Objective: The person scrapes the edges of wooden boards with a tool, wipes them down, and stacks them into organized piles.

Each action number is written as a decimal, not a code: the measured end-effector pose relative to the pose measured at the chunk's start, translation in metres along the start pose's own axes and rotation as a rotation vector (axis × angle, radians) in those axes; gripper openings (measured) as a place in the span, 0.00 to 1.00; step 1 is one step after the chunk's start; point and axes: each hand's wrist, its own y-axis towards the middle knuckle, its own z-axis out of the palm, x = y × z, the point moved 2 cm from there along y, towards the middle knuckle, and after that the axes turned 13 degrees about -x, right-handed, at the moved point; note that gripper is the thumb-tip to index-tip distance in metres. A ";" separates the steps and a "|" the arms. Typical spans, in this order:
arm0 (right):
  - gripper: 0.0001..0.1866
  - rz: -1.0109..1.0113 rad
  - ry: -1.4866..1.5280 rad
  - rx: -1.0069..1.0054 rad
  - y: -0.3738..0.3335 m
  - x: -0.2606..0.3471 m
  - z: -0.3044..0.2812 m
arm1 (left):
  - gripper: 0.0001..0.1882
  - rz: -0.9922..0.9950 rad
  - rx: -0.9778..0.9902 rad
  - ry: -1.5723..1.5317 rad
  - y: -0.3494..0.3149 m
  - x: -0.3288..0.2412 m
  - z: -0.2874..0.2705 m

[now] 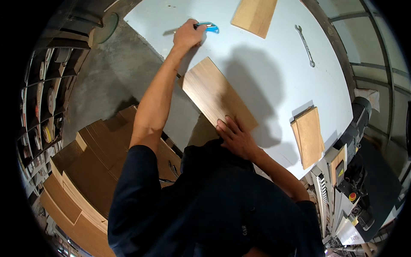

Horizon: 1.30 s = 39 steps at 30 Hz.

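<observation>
At the far left of the white table (257, 77), my left hand (187, 37) is closed on a blue utility knife (210, 28), whose blue end sticks out to the right of the fingers. Nearer to me a rectangular wooden board (214, 88) lies slanted, its left corner reaching the table's edge. Across the near end of that board my right hand (239, 138) rests, fingers stretched out and flat on the wood. A thin grey strip shows just left of my left hand; I cannot make out what it is.
A second board (255, 16) lies at the far edge, a combination wrench (305, 46) to its right. Several short boards (309, 137) are stacked at the right. Stacked brown panels (94, 162) stand at the left, before shelves (47, 94). A machine (357, 184) borders the table's right side.
</observation>
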 end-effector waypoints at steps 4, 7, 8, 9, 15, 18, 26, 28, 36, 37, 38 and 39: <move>0.36 -0.067 -0.025 0.004 -0.039 -0.001 0.006 | 0.20 -0.099 0.035 -0.166 -0.014 -0.008 -0.008; 0.32 -0.162 -0.067 -0.086 -0.043 -0.003 0.007 | 0.20 0.025 -0.109 -0.166 -0.036 -0.006 -0.018; 0.30 -0.205 -0.083 -0.131 -0.042 -0.005 0.007 | 0.20 0.085 -0.186 -0.185 -0.050 -0.002 -0.024; 0.29 -0.221 -0.090 -0.124 -0.040 -0.005 0.005 | 0.21 0.151 -0.261 -0.200 -0.063 -0.001 -0.031; 0.25 -0.163 0.285 -0.186 -0.033 -0.018 -0.008 | 0.42 0.094 -0.301 -0.263 -0.222 -0.015 -0.094; 0.27 -0.103 0.221 -0.360 -0.008 -0.039 -0.007 | 0.48 -0.052 -0.320 -0.362 -0.299 0.009 -0.089; 0.32 -0.053 -0.185 -0.403 0.061 -0.046 0.015 | 0.26 -0.193 -0.280 -0.209 -0.376 0.054 -0.021; 0.32 -0.047 -0.187 -0.401 0.061 -0.047 0.014 | 0.24 -0.113 -0.331 -0.013 -0.377 0.038 -0.017; 0.31 -0.063 -0.178 -0.410 0.062 -0.046 0.012 | 0.24 -0.128 -0.322 0.276 -0.370 0.025 -0.010; 0.31 -0.066 -0.176 -0.406 0.063 -0.045 0.010 | 0.24 -0.128 -0.315 0.294 -0.367 0.024 -0.011; 0.31 -0.068 -0.170 -0.402 0.063 -0.046 0.010 | 0.24 -0.128 -0.307 0.312 -0.365 0.023 -0.011; 0.31 -0.068 -0.164 -0.399 0.063 -0.046 0.011 | 0.24 -0.149 -0.307 0.304 -0.363 0.020 -0.012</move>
